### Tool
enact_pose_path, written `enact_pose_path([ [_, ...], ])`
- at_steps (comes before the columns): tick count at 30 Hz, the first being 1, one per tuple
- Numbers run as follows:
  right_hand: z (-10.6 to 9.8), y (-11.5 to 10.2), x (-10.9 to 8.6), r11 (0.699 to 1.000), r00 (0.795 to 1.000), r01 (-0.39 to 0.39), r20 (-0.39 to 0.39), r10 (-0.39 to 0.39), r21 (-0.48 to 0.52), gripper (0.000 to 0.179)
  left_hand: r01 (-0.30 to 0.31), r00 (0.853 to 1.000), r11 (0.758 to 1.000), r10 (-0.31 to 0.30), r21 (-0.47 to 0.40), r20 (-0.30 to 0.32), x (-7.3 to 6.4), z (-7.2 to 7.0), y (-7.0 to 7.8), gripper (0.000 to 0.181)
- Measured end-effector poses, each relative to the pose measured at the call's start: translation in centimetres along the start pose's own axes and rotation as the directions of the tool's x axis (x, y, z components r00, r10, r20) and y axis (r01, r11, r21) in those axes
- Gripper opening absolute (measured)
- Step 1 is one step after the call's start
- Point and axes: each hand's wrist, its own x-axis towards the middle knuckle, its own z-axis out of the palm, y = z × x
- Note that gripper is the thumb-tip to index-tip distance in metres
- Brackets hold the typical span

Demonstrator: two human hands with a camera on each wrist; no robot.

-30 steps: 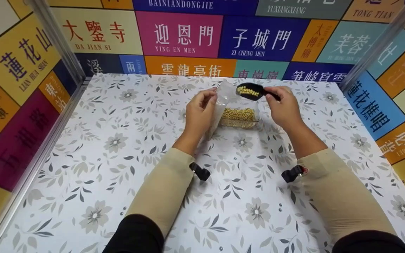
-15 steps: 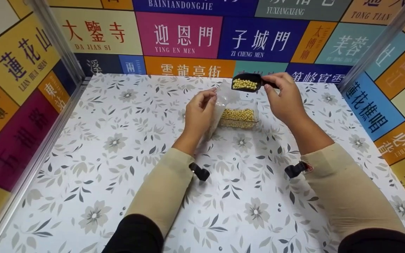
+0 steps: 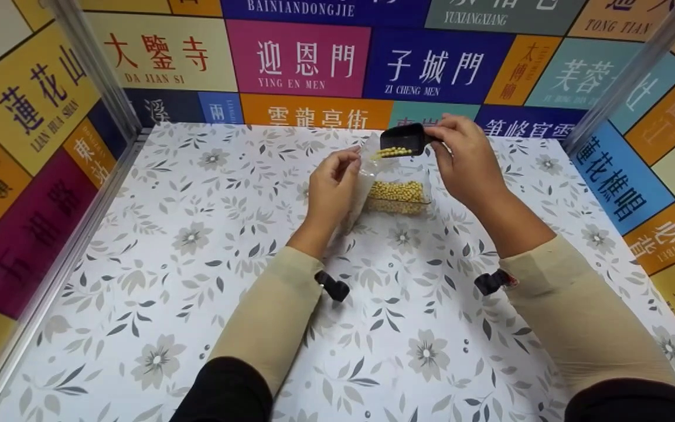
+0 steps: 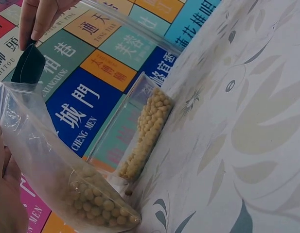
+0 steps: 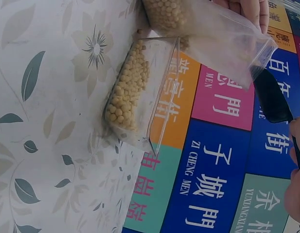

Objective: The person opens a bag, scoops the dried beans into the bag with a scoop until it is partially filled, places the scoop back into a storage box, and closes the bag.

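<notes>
My left hand (image 3: 333,186) holds a clear plastic bag (image 4: 38,131) upright by its upper edge. Soybeans (image 4: 98,204) fill the bottom of the bag in the left wrist view. The handle of a small black scoop (image 3: 411,139) is gripped in my right hand (image 3: 471,161). Tilted to the left, the scoop has its lip at the bag's mouth, and some soybeans (image 3: 395,152) lie along its lower edge. Just right of the bag, a clear rectangular container (image 5: 157,104) stands on the table, partly filled with soybeans (image 5: 128,90).
A white table (image 3: 244,328) with a grey floral print lies under everything. Behind it rises a wall of coloured panels (image 3: 299,58) with lettering, and metal posts (image 3: 100,70) stand at the corners. One stray bean (image 4: 128,192) lies between bag and container.
My right hand has raised the scoop from above the container, moved it left and tipped it towards the bag. Fewer soybeans show in the scoop. The left hand stays in place.
</notes>
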Motion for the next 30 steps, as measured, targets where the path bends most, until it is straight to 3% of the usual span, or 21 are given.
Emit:
enact_pose_path([
  [5, 0.0, 0.4, -0.1, 1.000, 1.000, -0.006, -0.017, 0.006, 0.003, 0.030, -0.008, 1.000, 1.000, 0.008, 0.021, -0.003, 0.1, 0.0, 0.0, 0.016],
  [10, -0.1, 1.5, -0.1, 0.990, 0.992, -0.124, -0.007, 0.125, 0.063, 0.032, 0.000, 1.000, 1.000, 0.000, 0.007, -0.016, 0.1, 0.0, -0.1, 0.013],
  [15, 0.0, 3.2, -0.4, 0.951, 0.957, -0.288, 0.029, 0.287, 0.112, 0.035, 0.020, 1.000, 1.000, -0.020, -0.008, -0.021, 0.1, 0.1, 0.1, 0.012],
  [19, 0.5, 4.2, -0.9, 0.927, 0.928, -0.367, 0.098, 0.359, 0.080, 0.037, 0.042, 0.999, 0.999, -0.042, -0.006, -0.023, 0.0, 0.2, 0.3, 0.013],
  [24, 1.7, 5.1, -1.4, 0.929, 0.913, -0.369, 0.195, 0.359, 0.016, 0.036, 0.068, 0.997, 0.998, -0.068, 0.006, -0.034, 0.0, 0.5, 0.4, 0.012],
  [28, 2.7, 5.2, -1.5, 0.945, 0.908, -0.315, 0.263, 0.326, -0.084, 0.035, 0.049, 0.998, 0.999, -0.049, 0.011, -0.034, 0.0, 0.5, 0.3, 0.012],
  [30, 3.2, 5.2, -1.4, 0.954, 0.915, -0.272, 0.271, 0.298, -0.129, 0.033, 0.039, 0.999, 0.999, -0.038, 0.015, -0.030, 0.0, 0.4, 0.2, 0.012],
])
